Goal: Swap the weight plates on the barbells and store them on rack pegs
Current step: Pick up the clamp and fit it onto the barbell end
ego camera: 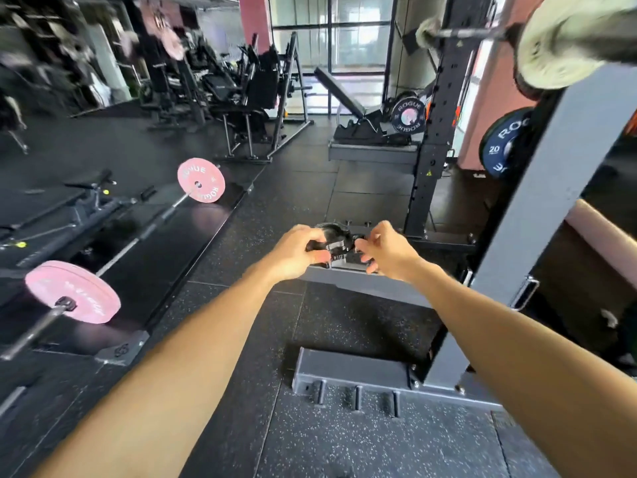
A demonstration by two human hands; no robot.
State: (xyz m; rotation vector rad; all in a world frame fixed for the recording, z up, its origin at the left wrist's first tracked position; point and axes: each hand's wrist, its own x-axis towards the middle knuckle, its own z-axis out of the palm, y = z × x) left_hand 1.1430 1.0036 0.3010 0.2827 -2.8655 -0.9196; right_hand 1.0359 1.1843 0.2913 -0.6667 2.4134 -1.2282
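Rubber gym flooring (241, 236) fills the view; at nine o'clock a barbell (151, 226) is seen loaded with two pink plates (73, 292). At centre, black collars (336, 241) are gripped by the left hand (297, 251) and touched by the right hand (387, 251). Little is judged done: the pink plates remain unswapped, while a blue plate (504, 143) is stored at three o'clock.

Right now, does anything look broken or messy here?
Nothing looks broken or spilled. The pink-plated barbell lies flat on the floor, and both hands, left and right, hold black clips out in front.
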